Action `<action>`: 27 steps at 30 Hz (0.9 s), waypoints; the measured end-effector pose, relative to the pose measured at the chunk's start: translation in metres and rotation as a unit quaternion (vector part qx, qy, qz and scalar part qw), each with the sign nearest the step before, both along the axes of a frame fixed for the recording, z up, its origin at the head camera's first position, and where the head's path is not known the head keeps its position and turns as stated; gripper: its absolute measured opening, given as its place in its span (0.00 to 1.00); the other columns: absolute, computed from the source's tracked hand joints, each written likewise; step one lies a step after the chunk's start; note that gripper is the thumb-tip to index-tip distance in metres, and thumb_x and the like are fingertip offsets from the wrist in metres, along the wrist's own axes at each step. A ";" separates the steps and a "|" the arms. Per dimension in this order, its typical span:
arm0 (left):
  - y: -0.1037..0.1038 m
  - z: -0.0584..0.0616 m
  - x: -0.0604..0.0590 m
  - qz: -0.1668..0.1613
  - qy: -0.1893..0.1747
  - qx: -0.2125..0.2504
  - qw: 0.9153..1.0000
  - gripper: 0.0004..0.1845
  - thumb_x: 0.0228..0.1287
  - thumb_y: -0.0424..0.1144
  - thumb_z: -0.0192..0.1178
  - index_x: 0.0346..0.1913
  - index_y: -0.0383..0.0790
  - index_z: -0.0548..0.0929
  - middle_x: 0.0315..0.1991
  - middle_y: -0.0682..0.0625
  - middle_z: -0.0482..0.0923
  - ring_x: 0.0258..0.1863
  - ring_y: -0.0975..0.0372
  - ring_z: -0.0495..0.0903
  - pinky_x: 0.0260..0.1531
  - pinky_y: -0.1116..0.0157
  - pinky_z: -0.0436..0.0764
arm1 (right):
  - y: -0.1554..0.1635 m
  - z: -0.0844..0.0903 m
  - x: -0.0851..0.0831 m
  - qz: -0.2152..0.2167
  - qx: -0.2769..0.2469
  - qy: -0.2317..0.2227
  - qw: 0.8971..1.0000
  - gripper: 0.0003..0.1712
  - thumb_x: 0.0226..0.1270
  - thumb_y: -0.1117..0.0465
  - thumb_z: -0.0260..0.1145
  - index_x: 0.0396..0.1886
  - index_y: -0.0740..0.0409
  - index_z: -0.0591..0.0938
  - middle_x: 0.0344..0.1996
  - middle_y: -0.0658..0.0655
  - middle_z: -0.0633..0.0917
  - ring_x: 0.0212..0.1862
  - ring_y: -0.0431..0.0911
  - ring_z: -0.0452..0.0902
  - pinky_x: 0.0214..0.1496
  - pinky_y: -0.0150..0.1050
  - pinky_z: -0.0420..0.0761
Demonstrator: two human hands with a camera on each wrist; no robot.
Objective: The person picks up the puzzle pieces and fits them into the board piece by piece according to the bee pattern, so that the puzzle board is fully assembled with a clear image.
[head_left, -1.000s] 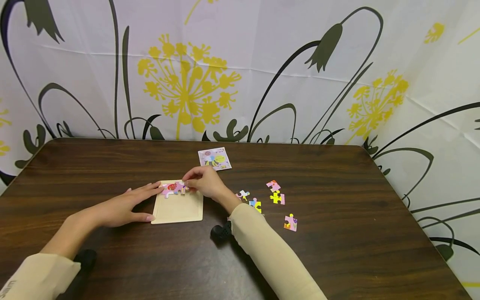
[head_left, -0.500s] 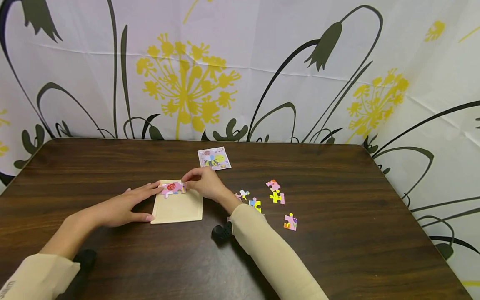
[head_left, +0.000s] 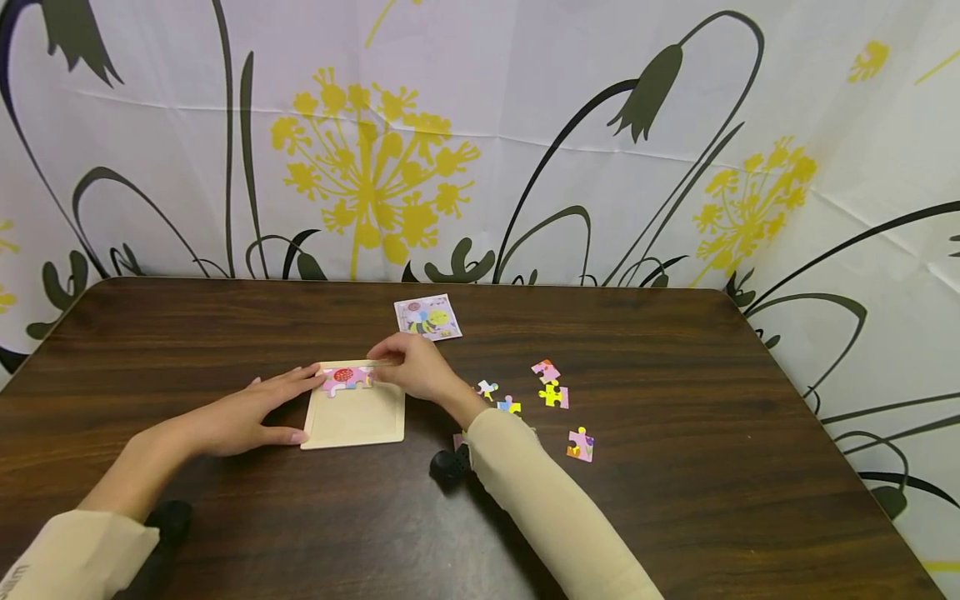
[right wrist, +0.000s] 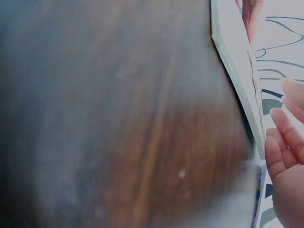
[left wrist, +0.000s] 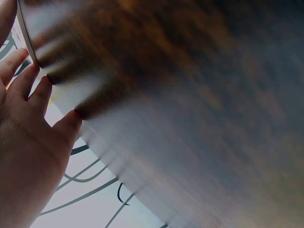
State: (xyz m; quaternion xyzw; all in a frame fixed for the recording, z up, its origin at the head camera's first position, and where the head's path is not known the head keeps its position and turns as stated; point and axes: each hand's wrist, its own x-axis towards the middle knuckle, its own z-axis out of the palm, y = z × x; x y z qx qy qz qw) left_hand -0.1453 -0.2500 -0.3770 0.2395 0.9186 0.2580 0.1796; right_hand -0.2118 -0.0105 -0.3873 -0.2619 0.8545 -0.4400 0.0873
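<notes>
A small wooden puzzle tray [head_left: 352, 421] lies on the dark table [head_left: 675, 500]. Joined pink puzzle pieces [head_left: 343, 379] sit along its top edge. My right hand [head_left: 408, 367] is at the tray's top right corner, with fingertips and thumb pinching the right end of the pink pieces. My left hand [head_left: 258, 410] lies flat on the table, its fingertips touching the tray's left edge. The left wrist view shows my left hand [left wrist: 23, 142] flat beside the tray's rim [left wrist: 26, 33]. In the right wrist view, curled fingers [right wrist: 285, 142] are next to the tray's edge [right wrist: 237, 71].
Several loose coloured pieces [head_left: 555, 396] lie to the right of the tray, one nearer me [head_left: 581, 444]. A small picture card [head_left: 427, 317] lies behind the tray. A flowered cloth [head_left: 480, 142] hangs behind the table's far edge.
My right hand has shifted slightly left and down along the tray's top edge, and the pink piece now sits against the others. The left hand has not moved.
</notes>
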 end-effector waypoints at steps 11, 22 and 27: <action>0.001 -0.001 0.000 -0.003 0.002 0.001 1.000 0.44 0.53 0.54 0.62 0.68 0.35 0.58 0.68 0.32 0.48 0.65 0.37 0.46 0.53 0.32 0.44 | -0.002 0.000 -0.002 0.045 0.078 0.044 0.995 0.12 0.52 0.67 0.69 0.39 0.60 0.85 0.36 0.53 0.79 0.42 0.41 0.71 0.44 0.26 0.68; 0.000 -0.001 0.000 0.000 -0.001 -0.002 1.000 0.45 0.52 0.55 0.62 0.68 0.36 0.58 0.69 0.33 0.48 0.66 0.37 0.46 0.54 0.33 0.43 | -0.002 -0.002 -0.002 0.065 0.130 0.081 0.986 0.14 0.51 0.63 0.71 0.41 0.56 0.85 0.37 0.53 0.76 0.43 0.42 0.68 0.45 0.27 0.66; 0.000 -0.001 0.000 -0.003 0.001 0.002 1.000 0.45 0.53 0.55 0.62 0.68 0.36 0.58 0.68 0.33 0.48 0.65 0.37 0.46 0.54 0.32 0.43 | -0.003 -0.003 -0.002 0.070 0.140 0.093 0.983 0.13 0.52 0.62 0.70 0.40 0.55 0.86 0.37 0.53 0.75 0.43 0.42 0.68 0.45 0.27 0.65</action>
